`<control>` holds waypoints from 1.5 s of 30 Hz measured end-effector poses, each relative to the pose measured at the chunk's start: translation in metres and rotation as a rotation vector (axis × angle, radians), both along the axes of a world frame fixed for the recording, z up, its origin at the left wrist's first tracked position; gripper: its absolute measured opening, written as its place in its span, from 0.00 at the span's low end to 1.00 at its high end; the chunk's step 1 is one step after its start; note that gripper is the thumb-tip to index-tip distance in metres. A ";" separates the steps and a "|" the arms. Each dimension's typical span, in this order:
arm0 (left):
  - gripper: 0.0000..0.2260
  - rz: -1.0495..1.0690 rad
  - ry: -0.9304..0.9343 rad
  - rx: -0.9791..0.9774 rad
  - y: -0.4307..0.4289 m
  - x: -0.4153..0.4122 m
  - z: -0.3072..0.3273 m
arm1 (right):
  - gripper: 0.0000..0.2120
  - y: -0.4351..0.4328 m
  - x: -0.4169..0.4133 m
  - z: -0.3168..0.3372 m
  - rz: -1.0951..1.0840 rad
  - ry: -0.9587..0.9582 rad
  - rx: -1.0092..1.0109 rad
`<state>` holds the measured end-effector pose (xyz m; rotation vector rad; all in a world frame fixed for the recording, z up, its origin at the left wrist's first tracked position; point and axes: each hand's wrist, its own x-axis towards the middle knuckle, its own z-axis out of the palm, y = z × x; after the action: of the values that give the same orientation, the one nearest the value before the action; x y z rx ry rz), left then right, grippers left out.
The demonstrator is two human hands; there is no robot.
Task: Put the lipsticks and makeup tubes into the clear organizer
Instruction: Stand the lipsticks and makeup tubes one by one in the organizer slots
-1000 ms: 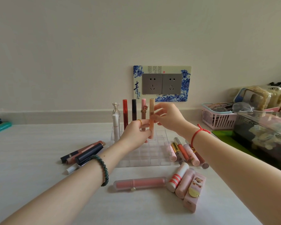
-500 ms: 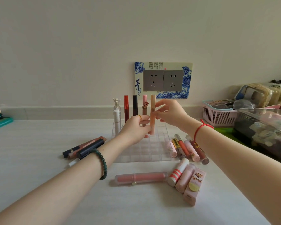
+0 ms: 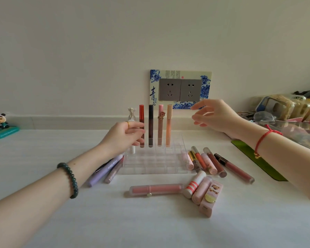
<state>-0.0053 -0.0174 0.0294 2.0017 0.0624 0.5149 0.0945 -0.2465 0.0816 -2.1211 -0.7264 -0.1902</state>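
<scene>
Clear organizer (image 3: 156, 163), on desk (image 3: 150, 226): upright tubes fill its back row, with the peach tube (image 3: 169, 126) rightmost.

Right hand (image 3: 217, 116), above and right of organizer: grip spread wide, empty.

Left hand (image 3: 123, 138), at organizer's back-left: fingers curled against red tube (image 3: 141, 115); hold or touch, cannot tell.

Loose tubes (image 3: 211, 162): just right of organizer.

Handling: take one, lower it vertically into a vacant cell, and steady its neighbours.

Left hand (image 3: 123, 136), right hand (image 3: 217, 116): both relaxed.
</scene>
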 end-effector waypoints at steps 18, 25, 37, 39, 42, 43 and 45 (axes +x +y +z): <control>0.19 0.257 0.202 0.312 0.094 -0.068 -0.045 | 0.11 0.101 -0.087 -0.033 0.356 -0.178 -0.338; 0.13 0.175 0.149 0.476 0.076 -0.065 -0.054 | 0.16 0.148 -0.091 -0.052 0.392 -0.250 -0.571; 0.13 0.276 0.056 0.410 0.093 -0.069 -0.059 | 0.16 0.179 -0.081 -0.068 0.303 -0.346 -0.704; 0.13 0.274 0.074 0.429 0.095 -0.068 -0.061 | 0.14 0.184 -0.085 -0.066 0.334 -0.406 -0.714; 0.12 0.240 0.106 0.455 0.100 -0.067 -0.063 | 0.12 0.194 -0.092 -0.063 0.393 -0.438 -0.809; 0.12 0.233 0.116 0.447 0.102 -0.068 -0.064 | 0.12 0.198 -0.093 -0.064 0.406 -0.441 -0.853; 0.12 0.230 0.127 0.406 0.105 -0.069 -0.066 | 0.13 0.204 -0.094 -0.063 0.432 -0.446 -0.918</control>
<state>-0.0743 0.0878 -0.0364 2.4404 0.2886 0.5803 0.0004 -0.0422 0.0185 -2.7115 -1.7739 -0.0958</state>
